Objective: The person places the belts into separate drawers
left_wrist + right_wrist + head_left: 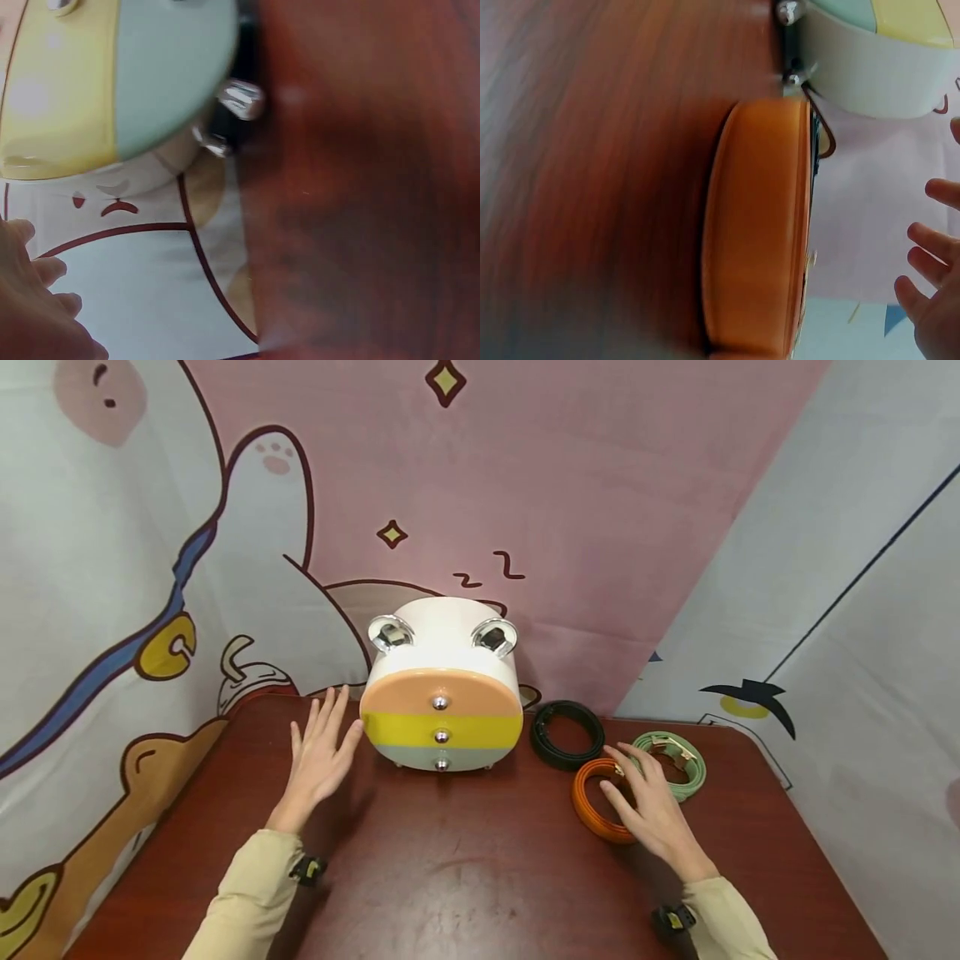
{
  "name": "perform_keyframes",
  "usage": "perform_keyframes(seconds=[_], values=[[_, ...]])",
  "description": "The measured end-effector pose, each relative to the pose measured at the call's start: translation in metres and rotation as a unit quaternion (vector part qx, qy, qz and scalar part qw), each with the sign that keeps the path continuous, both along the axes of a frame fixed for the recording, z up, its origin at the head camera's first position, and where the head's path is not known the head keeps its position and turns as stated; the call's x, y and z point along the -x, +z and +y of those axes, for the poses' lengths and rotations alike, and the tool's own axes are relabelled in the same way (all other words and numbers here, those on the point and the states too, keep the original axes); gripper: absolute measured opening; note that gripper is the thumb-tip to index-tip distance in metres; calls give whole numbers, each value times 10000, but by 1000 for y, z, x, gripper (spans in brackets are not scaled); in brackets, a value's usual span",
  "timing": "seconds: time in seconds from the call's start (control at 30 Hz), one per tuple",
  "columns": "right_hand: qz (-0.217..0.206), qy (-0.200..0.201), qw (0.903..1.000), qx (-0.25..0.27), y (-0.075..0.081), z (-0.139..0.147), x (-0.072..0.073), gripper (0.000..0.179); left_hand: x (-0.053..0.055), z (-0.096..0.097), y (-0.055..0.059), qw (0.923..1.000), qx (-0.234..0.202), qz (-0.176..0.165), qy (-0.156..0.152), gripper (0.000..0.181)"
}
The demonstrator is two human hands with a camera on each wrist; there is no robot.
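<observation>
A small white cabinet [441,639] with orange, yellow and grey-green drawer fronts, round silver knobs and two chrome-rimmed eyes on top stands at the back of the table. My left hand [318,760] is just left of it, fingers spread; whether it touches the side I cannot tell. On the right lie three coiled belts: a black belt [538,739], an orange belt [588,810] and a green belt [693,752]. Over the orange and green coils hovers my right hand [652,806], fingers extended and holding nothing. In the right wrist view the orange belt [757,225] fills the middle.
The dark red-brown table [450,877] reaches back to a printed cloth [600,510] with cartoon animals, which hangs close behind the cabinet. Each wrist wears a small black device; one such wrist camera [307,870] shows on the left.
</observation>
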State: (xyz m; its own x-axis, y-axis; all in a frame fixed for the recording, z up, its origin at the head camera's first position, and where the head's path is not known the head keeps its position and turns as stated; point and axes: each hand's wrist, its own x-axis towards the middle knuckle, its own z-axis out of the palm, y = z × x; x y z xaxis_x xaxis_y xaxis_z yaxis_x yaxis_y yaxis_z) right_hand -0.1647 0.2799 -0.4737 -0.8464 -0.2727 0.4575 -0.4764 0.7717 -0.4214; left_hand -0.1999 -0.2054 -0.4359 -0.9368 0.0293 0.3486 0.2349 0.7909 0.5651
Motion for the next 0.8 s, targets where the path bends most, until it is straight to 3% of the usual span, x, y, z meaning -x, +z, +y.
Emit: perform_keyframes(seconds=[0.43, 0.8], values=[[197, 534, 9959, 703, 2, -66, 13, 44, 17, 14, 30, 9949, -757, 547, -387, 61], [-47, 1194, 9839, 1332, 9, -114, 15, 39, 32, 24, 54, 9927, -811, 689, -565, 66]])
